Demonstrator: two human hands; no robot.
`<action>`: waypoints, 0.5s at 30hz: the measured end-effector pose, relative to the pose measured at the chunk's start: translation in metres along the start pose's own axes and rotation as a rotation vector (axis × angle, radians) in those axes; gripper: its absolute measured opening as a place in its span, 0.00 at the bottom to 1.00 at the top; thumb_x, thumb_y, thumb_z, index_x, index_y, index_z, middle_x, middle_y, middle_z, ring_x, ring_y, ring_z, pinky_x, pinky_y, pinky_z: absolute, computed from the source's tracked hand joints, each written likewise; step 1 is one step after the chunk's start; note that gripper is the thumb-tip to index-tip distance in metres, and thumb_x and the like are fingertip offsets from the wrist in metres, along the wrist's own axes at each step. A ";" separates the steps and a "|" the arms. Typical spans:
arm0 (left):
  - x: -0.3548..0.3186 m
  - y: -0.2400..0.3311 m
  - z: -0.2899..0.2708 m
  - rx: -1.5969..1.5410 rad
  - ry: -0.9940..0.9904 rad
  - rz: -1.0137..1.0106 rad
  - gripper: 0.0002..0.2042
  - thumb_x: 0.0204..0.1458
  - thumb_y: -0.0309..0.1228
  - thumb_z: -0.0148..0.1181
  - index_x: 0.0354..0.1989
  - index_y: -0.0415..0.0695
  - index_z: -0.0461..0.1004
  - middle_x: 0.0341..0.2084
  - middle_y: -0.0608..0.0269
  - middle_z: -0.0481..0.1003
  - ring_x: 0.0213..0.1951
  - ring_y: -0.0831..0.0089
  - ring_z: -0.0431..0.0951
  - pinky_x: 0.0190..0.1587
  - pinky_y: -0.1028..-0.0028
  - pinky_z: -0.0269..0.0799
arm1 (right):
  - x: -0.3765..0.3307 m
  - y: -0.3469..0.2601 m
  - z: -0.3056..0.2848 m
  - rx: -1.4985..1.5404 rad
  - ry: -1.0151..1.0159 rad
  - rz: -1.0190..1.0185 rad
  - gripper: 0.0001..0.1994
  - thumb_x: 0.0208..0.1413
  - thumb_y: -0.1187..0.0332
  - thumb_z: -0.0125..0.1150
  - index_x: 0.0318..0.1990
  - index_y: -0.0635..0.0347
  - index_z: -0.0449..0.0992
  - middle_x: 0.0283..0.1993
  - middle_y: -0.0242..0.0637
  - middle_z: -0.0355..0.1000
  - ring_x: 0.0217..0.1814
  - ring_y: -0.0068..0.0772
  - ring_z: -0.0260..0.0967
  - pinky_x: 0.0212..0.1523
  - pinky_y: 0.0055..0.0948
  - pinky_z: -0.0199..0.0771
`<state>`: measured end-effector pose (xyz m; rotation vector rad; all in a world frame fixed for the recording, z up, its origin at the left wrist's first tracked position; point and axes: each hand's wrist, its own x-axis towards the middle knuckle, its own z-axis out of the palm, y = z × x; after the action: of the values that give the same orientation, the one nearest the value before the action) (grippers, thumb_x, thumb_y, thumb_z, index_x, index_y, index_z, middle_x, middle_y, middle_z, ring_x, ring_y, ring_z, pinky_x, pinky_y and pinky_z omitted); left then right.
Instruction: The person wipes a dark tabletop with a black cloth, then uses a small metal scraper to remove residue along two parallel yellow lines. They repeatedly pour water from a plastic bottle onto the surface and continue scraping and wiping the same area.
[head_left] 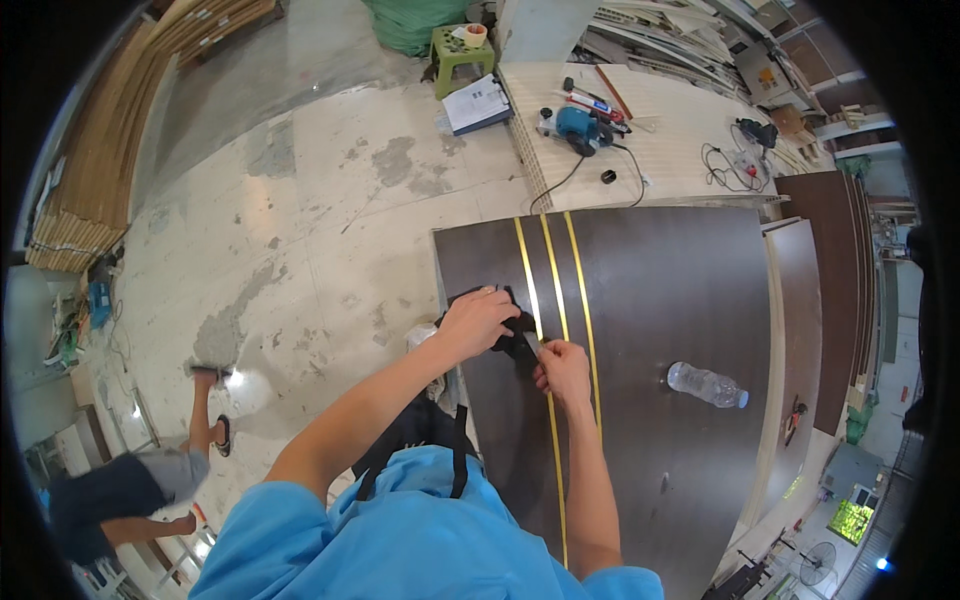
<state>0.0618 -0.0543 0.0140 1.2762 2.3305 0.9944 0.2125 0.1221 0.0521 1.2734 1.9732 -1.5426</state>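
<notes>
1. Even, bright daylight is filling the scene, casting only soft shadows.
2. Glare is flaring on the pale stained concrete floor (236,378) at lower left.
3. Fisheye distortion is bending straight edges, and a black vignette is ringing the frame.

Single head-worn fisheye view, steeply down and close over the dark panel (680,320), workshop floor (330,220) beyond.
</notes>
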 end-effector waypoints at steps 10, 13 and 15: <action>0.045 -0.037 -0.032 -0.043 0.408 -0.253 0.15 0.56 0.28 0.73 0.46 0.41 0.73 0.44 0.51 0.77 0.53 0.45 0.77 0.53 0.50 0.75 | 0.033 -0.023 -0.052 0.333 0.195 -0.467 0.09 0.75 0.73 0.60 0.55 0.68 0.80 0.41 0.35 0.81 0.42 0.23 0.77 0.47 0.27 0.76; 0.073 -0.043 -0.022 -0.171 0.462 -0.371 0.14 0.59 0.26 0.68 0.51 0.42 0.74 0.52 0.51 0.78 0.59 0.47 0.77 0.57 0.49 0.75 | 0.059 -0.042 -0.052 0.381 0.296 -0.536 0.09 0.75 0.73 0.60 0.55 0.69 0.80 0.41 0.34 0.80 0.42 0.22 0.75 0.48 0.27 0.76; 0.084 -0.034 -0.005 0.191 0.396 -0.021 0.18 0.62 0.29 0.66 0.59 0.42 0.74 0.59 0.51 0.78 0.65 0.51 0.76 0.64 0.51 0.74 | 0.063 -0.049 -0.055 0.425 0.348 -0.600 0.09 0.76 0.72 0.60 0.55 0.70 0.80 0.42 0.34 0.80 0.41 0.22 0.74 0.47 0.27 0.76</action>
<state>-0.0085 0.0003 -0.0006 1.2074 2.7899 1.1255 0.1529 0.1986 0.0565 1.2240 2.5009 -2.2460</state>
